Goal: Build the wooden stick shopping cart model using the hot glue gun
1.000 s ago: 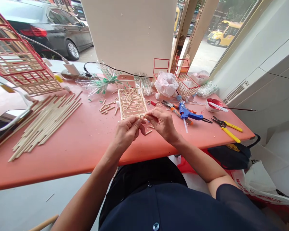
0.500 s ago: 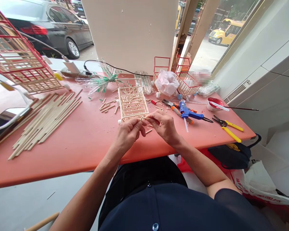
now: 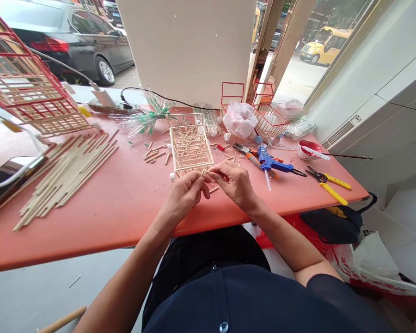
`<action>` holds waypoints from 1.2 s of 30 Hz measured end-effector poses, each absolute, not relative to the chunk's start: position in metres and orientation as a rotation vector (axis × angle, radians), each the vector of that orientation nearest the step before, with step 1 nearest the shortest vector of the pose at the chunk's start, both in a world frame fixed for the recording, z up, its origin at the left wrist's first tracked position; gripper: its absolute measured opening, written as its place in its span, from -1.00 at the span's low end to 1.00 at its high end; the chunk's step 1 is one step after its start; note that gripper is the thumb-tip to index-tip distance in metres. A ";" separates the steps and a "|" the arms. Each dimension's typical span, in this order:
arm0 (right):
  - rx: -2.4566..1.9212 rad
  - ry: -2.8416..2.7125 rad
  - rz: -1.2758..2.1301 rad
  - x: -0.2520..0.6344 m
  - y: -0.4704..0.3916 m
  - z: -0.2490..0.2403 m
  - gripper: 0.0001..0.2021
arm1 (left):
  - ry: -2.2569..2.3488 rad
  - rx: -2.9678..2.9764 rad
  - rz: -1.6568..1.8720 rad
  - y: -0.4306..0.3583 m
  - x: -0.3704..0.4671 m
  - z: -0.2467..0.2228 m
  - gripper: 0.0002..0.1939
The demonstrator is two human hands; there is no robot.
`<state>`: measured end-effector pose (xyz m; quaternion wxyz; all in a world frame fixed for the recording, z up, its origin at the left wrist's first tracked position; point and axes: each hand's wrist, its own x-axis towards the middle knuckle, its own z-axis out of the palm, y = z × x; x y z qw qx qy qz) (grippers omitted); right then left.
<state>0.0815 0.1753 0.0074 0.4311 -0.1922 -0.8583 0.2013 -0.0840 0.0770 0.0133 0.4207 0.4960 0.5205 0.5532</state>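
At the near end of a small cart-shaped frame of wooden sticks, my two hands meet. My left hand is closed, thumb against forefinger, around a short pale wooden stick. My right hand pinches at a short piece touching that one; the fingers cover most of it. White round wheels show at the frame's left side. Cut stick pieces are strewn left of the frame. Right of my hands lies a blue glue gun with a clear glue stick in it.
Long wooden sticks lie in a pile at left, beside a larger red-trimmed stick cart. At right are yellow-handled pliers, a cup of red paint and orange-handled pliers. Red-trimmed carts and a crumpled plastic bag stand behind.
Both hands stay at the near end of the frame, with only a very slight shift of the fingers and the pieces. The rest of the table looks the same.
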 end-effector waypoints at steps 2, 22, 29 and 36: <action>-0.508 -2.154 0.496 0.082 0.175 0.007 -0.86 | 1.309 1.236 1.376 0.076 -0.084 0.013 -0.59; -0.555 -2.208 0.524 0.081 0.174 0.004 -0.79 | 1.373 1.281 1.331 0.076 -0.084 0.008 -0.64; -0.542 -2.196 0.527 0.081 0.174 0.004 -0.79 | 1.394 1.296 1.318 0.076 -0.084 0.010 -0.64; -0.575 -2.218 0.550 0.081 0.175 0.003 -0.76 | 1.410 1.319 1.297 0.075 -0.085 0.010 -0.64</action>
